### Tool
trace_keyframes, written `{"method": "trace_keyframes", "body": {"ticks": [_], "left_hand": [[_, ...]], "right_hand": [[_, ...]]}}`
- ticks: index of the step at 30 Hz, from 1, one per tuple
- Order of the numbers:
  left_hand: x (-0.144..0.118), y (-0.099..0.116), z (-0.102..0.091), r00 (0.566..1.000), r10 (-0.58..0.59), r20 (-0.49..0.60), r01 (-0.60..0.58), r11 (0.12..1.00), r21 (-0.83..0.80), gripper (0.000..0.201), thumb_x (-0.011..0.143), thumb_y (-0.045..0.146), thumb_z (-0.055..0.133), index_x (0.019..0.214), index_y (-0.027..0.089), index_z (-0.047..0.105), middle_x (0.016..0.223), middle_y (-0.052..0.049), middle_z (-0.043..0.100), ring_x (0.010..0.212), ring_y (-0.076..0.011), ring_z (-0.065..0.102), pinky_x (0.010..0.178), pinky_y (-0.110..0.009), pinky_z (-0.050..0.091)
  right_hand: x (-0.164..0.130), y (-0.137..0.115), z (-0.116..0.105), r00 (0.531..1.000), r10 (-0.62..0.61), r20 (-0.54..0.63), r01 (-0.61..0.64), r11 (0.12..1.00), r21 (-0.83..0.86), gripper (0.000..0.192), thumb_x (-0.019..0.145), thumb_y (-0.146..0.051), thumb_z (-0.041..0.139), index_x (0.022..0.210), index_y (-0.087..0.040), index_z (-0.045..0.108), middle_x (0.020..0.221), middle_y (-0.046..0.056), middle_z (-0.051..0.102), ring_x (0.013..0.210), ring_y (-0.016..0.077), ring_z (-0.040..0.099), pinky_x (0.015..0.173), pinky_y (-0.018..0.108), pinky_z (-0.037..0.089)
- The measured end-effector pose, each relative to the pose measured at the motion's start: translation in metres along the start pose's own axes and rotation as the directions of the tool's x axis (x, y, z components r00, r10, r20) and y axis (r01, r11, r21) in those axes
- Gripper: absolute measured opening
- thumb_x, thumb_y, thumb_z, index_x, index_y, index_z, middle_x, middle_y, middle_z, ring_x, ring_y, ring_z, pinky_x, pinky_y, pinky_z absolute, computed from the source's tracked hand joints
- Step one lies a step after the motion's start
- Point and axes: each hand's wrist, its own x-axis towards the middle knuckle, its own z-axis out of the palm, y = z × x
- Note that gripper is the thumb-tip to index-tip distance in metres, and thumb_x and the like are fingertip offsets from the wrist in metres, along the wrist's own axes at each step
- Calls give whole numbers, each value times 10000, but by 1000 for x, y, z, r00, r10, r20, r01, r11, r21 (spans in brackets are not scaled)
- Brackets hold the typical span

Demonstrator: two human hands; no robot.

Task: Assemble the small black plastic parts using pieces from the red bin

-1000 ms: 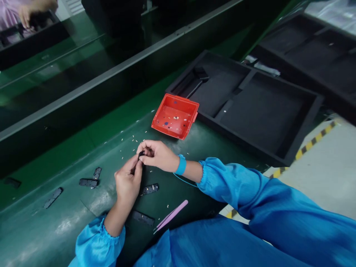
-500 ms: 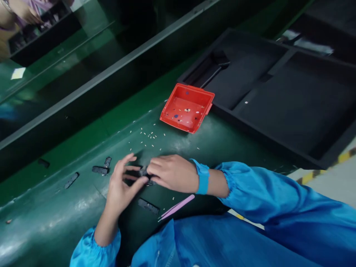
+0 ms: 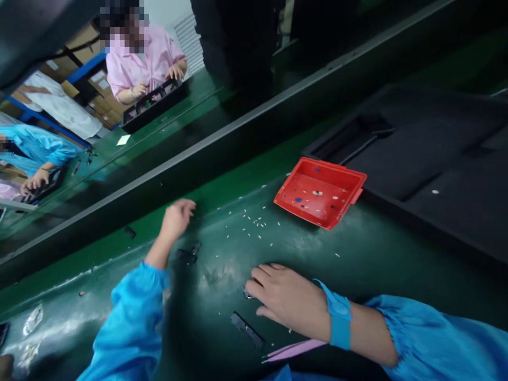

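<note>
The right hand (image 3: 288,299) lies palm down on the green counter (image 3: 357,254), fingers (image 3: 262,275) loosely spread; a small dark part (image 3: 246,292) shows at its fingertips, touching them, though whether it is pinched or only covered cannot be told. The left hand (image 3: 177,217) is stretched out toward the far edge of the counter, fingers curled in; the blur hides whether it holds anything. Just on the near side of it lie dark clips (image 3: 190,252), apart from the hand.

A flat black strip (image 3: 246,329) lies near the right hand on its near side, and pink tweezers (image 3: 291,350) lie under the right wrist, which wears a blue band (image 3: 338,316). Both arms are in blue sleeves (image 3: 130,328).

A red tray (image 3: 341,209) sits toward the far right of the counter, with small bits in it, and beside it white specks (image 3: 254,225) are scattered over the counter. A black foam tray (image 3: 436,153) lies past the red one, to the right.

Across the belt, a person in pink (image 3: 146,61) has hands at a black tray (image 3: 154,106); another person in blue (image 3: 37,151) works at the far left.
</note>
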Motion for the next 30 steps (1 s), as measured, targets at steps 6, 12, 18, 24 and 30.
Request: {"method": "trace_keyframes", "body": {"ticks": [6,12,18,24,30], "left_hand": [[96,-53,-44,984,-57,-170,72,994,85,375,799,31,518,1091,162,714,1471,-132,554,1374,-316,421,1146,-505,327],[102,-68,-62,982,-151,-113,152,988,-2,143,648,107,714,672,192,601,918,-127,730,1213,-360,548,1028,-472,413],[49,-27,-26,985,-166,-56,138,932,-336,178,847,354,577,838,210,472,929,-98,712,862,-216,697,686,-309,532],[-61,62,73,966,-64,251,248,504,-828,332,834,465,658,950,200,494,740,-9,681,560,-130,625,445,-197,457],[-95,100,114,988,-33,150,148,459,-876,313,855,402,707,1029,142,710,807,-32,768,746,-157,719,743,-257,579]], "right_hand": [[10,21,-3,996,86,37,-92,971,220,310,900,-481,703,919,-177,644,904,43,682,779,189,654,702,312,471],[17,32,2,998,67,-12,-60,943,328,272,917,-438,698,838,-182,658,795,5,663,705,146,610,628,275,400],[18,35,-6,990,122,-67,-69,849,523,204,890,-339,731,784,-182,655,744,-19,646,652,113,575,606,251,387],[24,43,-16,833,461,-305,-88,656,750,84,906,-211,627,831,-178,641,780,-8,649,657,97,582,642,227,464],[25,50,-12,700,588,-406,-129,663,738,48,863,-139,631,870,-181,652,794,-10,648,639,87,588,651,218,497]]}}
